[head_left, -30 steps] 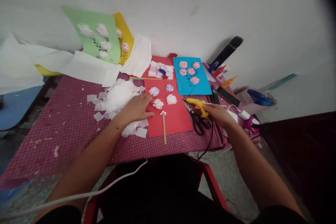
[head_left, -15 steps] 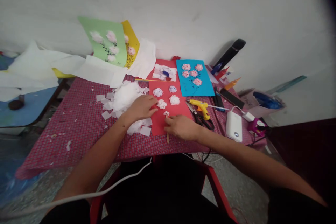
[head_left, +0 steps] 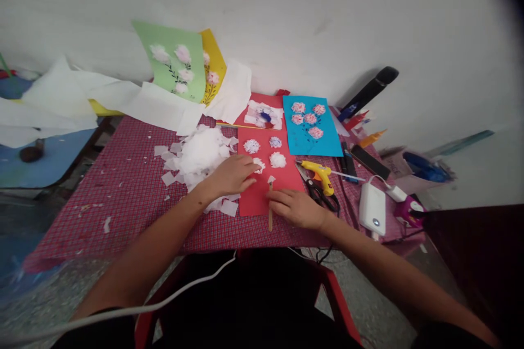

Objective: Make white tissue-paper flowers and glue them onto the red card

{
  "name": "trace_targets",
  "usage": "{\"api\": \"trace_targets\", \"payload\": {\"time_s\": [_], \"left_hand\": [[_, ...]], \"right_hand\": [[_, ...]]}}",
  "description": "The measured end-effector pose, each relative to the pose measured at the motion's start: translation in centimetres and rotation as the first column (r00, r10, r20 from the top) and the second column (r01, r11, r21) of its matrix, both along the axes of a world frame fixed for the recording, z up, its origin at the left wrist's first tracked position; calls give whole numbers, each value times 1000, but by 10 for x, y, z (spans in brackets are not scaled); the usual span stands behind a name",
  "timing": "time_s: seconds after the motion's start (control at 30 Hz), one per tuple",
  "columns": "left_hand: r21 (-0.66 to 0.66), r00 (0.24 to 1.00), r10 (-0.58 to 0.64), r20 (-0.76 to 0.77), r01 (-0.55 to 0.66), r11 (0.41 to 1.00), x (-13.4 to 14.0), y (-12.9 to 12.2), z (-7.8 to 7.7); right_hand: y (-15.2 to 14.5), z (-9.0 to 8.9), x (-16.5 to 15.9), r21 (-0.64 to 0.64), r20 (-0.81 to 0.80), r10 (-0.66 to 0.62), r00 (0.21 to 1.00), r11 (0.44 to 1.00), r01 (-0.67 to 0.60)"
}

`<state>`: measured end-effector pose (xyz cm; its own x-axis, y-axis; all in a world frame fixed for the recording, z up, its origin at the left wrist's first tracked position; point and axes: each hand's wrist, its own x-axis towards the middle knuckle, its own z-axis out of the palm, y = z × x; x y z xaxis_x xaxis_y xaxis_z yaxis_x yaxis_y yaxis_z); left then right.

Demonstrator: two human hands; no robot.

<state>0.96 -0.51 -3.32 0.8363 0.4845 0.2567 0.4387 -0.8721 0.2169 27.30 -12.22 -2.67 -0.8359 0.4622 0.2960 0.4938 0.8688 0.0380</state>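
My left hand (head_left: 234,175) lies over the left edge of the red sheet (head_left: 254,202), its thumb apart from its fingers. Its fingertips reach the edge of a white paper flower (head_left: 258,164), partly covering it. Pinched in my right hand (head_left: 298,208) is a flat wooden stick (head_left: 271,218), held nearly upright over the sheet's lower part. A small piece of white paper (head_left: 271,179) sits at the stick's upper end. Farther up the sheet are a fluffy white flower (head_left: 278,160) and two purple-speckled flowers (head_left: 251,145).
Left of the sheet lies a heap of white paper squares (head_left: 200,152). To the right are a yellow glue gun (head_left: 319,172), black-handled scissors (head_left: 321,196), a white power bank (head_left: 372,208) and a blue flower card (head_left: 301,142). Green card (head_left: 176,60) leans against the wall.
The whole view has shifted slightly, so things appear farther right. My left fingers cover more of the near white flower. The stick remains in my right hand.
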Motion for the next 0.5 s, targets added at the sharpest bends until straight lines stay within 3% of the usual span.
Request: {"api": "trace_targets", "payload": {"time_s": [0.1, 0.2, 0.3, 0.4, 0.5], "left_hand": [[-8, 999, -15, 30, 16, 1000, 6, -5, -1], [-36, 996, -56, 71, 59, 998, 12, -9, -1], [-83, 987, -139, 82, 146, 986, 15, -13, 1], [-146, 977, -208, 49, 213, 966, 16, -20, 6], [-179, 971, -238, 10, 236, 955, 17, -28, 9]], "right_hand": [[-11, -2, -6, -14, -256, -33, 966, 999, 30], [-20, 0, -17, -113, -491, -64, 869, 994, 9], [-28, 2, -29, -257, -615, -166, 771, 966, 3], [-36, 5, -36, -388, -694, -352, 628, 918, 86], [-37, 11, -39, -439, -716, -446, 537, 886, 151]]}}
